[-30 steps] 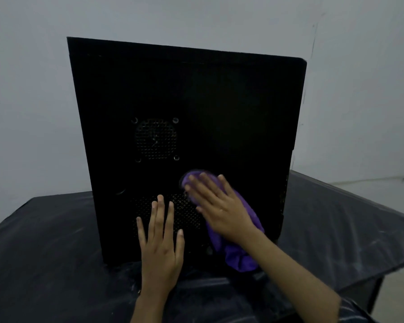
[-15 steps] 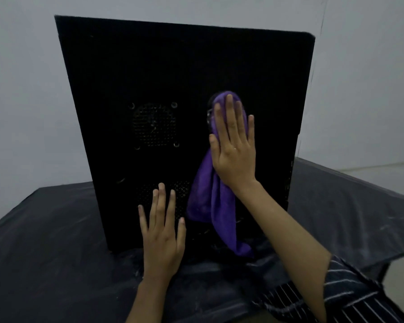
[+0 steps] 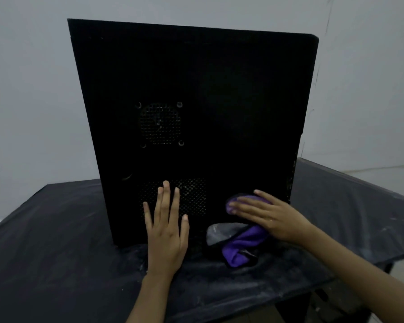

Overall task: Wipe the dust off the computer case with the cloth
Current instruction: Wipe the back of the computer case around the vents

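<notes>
The black computer case (image 3: pixel 196 113) stands upright on the worktop (image 3: pixel 56 229), which is covered with a dark, dusty sheet, against a pale wall (image 3: pixel 21 89). Its broad side panel faces the camera, with a round fan grille (image 3: pixel 159 123) in its left half and a rectangular patch of vent holes (image 3: pixel 191 197) below that.

The purple cloth (image 3: pixel 243 248) lies low on the panel near its right edge. The right hand (image 3: pixel 268 216) presses it flat against the case, fingers straight and spread, pointing left; the grip is open, not pinching. The cloth bunches beneath the palm and droops onto the worktop, showing a grey, dusty patch at its left fold.

The left hand (image 3: pixel 167 231) rests flat on the panel over the vent holes, fingers straight and spread, pointing up, just left of the cloth and apart from it.
</notes>
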